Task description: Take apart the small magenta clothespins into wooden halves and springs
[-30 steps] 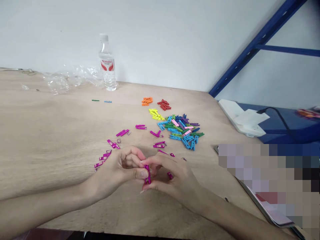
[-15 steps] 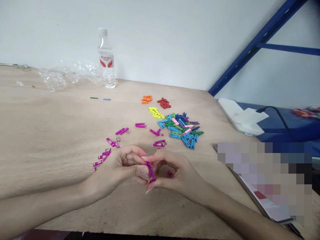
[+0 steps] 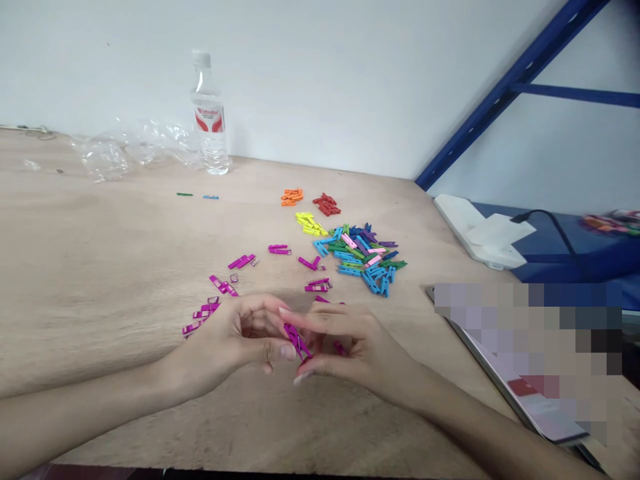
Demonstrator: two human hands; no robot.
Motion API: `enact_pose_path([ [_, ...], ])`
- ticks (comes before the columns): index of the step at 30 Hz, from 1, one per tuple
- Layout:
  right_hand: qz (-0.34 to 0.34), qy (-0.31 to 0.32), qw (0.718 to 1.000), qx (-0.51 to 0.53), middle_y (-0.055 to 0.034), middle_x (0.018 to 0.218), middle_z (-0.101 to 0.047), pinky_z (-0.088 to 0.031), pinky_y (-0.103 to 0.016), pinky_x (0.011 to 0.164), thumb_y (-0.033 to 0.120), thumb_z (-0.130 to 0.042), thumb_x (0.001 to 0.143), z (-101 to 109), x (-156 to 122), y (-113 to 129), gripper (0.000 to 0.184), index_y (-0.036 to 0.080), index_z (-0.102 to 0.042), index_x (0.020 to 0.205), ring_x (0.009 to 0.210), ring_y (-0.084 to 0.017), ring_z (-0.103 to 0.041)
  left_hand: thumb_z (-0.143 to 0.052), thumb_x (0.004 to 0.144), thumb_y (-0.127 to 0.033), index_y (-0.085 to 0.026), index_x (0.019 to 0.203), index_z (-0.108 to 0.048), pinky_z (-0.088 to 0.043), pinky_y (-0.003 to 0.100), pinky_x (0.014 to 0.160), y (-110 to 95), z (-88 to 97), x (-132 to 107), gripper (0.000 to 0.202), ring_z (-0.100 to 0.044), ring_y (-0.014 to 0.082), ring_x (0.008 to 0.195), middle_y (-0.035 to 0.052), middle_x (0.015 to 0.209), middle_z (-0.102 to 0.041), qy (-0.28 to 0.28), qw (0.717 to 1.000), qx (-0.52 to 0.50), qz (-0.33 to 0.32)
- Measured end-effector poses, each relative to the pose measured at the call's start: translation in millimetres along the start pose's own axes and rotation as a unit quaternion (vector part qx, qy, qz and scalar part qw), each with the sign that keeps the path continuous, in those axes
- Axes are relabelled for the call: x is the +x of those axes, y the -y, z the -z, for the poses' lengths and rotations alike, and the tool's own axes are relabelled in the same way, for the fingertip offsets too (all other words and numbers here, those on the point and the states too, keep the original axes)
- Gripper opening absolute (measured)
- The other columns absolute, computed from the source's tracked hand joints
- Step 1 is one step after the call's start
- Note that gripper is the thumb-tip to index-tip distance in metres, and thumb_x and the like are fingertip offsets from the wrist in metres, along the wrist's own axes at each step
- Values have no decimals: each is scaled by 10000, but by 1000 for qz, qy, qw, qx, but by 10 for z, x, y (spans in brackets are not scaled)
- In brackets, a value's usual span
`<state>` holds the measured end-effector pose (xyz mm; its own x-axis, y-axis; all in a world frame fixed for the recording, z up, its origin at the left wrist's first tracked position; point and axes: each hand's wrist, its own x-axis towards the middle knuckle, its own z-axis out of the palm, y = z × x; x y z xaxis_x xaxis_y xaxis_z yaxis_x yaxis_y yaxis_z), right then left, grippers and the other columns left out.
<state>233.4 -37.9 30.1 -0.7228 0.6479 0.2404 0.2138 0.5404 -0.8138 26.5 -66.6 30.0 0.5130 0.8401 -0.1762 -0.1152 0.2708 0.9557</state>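
A small magenta clothespin (image 3: 299,342) is tilted between my two hands, above the wooden table. My left hand (image 3: 240,340) is closed, its thumb and fingers at the upper left side of the clothespin. With thumb and index finger, my right hand (image 3: 357,340) pinches it at its ends. Behind the left hand lie loose magenta clothespin pieces (image 3: 223,285) and a small metal spring (image 3: 234,277). Farther back are more magenta pieces (image 3: 279,249) and a magenta clothespin (image 3: 319,285). Another magenta bit shows partly behind the right fingers.
A mixed pile of clothespins (image 3: 367,257) lies beyond my right hand. Behind it are yellow (image 3: 311,224), orange (image 3: 292,197) and red (image 3: 327,204) groups. A water bottle (image 3: 210,120) and clear plastic wrap (image 3: 105,158) stand at the back left. A blurred-out flat device (image 3: 500,373) lies right.
The clothespin has tilted more, its upper end swinging left. My right index finger has stretched out farther along its top. The camera view has shifted slightly.
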Motion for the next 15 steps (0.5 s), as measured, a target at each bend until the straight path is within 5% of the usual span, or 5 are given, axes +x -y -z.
enact_pose_path([
  [9,-34,-16,999,9,37,761,-644,-451,-171,544,256,-705,768,5,-26,76,499,253,-536,1238,639,-81,-567,-683,771,-162,-181,870,-661,-489,168,594,-28,-18,-22,103,-599,86,680,-13,792,-691,-14,1000,14,-14],
  [15,-21,-85,988,-125,-1,729,-635,-458,-193,547,307,-695,775,-19,-34,120,186,164,-603,852,645,-103,-597,-662,796,-199,-180,880,-638,-500,181,578,-11,4,-17,89,-596,85,612,-26,691,-675,-46,999,7,-25],
])
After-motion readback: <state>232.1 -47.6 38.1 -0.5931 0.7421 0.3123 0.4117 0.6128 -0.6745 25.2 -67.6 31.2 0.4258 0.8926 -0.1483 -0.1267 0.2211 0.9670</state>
